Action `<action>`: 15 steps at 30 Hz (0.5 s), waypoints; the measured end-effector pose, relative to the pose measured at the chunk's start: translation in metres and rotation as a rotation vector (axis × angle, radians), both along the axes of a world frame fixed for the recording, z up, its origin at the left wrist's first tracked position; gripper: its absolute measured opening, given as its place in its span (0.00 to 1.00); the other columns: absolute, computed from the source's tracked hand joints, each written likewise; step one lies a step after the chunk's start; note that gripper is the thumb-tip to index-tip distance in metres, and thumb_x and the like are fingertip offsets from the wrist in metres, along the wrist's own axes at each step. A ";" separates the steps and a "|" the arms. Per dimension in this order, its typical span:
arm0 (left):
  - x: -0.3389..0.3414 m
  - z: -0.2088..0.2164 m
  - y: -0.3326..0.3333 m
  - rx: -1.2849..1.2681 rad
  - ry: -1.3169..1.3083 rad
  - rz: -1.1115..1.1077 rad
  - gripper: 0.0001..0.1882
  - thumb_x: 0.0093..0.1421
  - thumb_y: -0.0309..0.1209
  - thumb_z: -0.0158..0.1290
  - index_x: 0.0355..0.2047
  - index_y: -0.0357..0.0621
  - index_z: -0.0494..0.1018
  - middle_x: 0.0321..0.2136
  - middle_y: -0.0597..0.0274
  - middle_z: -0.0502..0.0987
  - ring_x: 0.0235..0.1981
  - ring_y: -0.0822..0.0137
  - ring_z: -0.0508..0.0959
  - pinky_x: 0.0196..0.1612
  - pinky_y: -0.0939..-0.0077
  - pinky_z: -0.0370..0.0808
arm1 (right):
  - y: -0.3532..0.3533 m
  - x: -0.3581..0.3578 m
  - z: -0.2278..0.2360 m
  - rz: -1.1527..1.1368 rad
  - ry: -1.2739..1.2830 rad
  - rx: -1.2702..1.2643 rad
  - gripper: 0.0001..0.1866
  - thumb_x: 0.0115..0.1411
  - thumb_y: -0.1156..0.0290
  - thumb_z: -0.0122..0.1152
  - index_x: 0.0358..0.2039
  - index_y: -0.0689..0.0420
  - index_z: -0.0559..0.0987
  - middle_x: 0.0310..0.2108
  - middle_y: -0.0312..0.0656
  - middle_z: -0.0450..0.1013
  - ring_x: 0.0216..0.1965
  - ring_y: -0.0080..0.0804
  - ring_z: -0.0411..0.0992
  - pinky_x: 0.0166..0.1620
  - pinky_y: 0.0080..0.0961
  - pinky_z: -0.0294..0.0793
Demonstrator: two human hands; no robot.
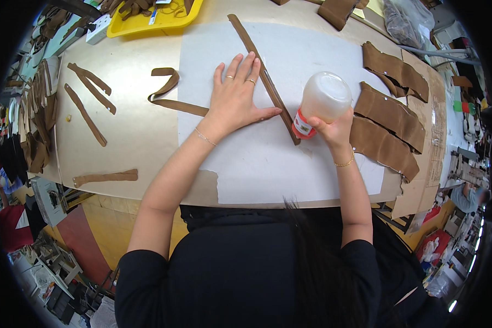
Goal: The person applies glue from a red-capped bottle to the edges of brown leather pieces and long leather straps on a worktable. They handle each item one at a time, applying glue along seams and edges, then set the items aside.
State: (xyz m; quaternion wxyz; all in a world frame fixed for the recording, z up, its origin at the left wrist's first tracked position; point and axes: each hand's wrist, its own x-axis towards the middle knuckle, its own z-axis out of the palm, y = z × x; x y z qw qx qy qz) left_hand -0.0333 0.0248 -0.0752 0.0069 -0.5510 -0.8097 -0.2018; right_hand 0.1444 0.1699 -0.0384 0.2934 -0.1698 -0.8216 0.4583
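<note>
A long brown strip (249, 45) lies slantwise across a white sheet (257, 175) on the table. My left hand (236, 93) rests with fingers spread at the strip's left edge, its fingertips and thumb touching it. Wrapped around a translucent bottle (328, 90) is my right hand (333, 128). The bottle is tipped upside down, its red lower end beside the near end of the strip. Whether its tip touches the strip is hidden. A bent brown band (172, 103) runs from the left to under my left wrist.
Several brown fabric pieces (388, 115) lie at the right, over cardboard (415, 191). Narrow brown strips (87, 115) are scattered at the left, with more hanging over the left edge. A yellow tray (153, 24) with brown pieces and a white power strip (98, 30) stand at the far left.
</note>
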 end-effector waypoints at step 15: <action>-0.001 -0.003 -0.001 -0.013 0.019 -0.013 0.58 0.41 0.69 0.56 0.61 0.34 0.58 0.63 0.50 0.56 0.66 0.54 0.52 0.64 0.46 0.45 | -0.034 0.037 -0.032 -0.259 0.358 -0.566 0.44 0.45 0.39 0.68 0.50 0.61 0.67 0.39 0.42 0.74 0.39 0.29 0.75 0.41 0.25 0.77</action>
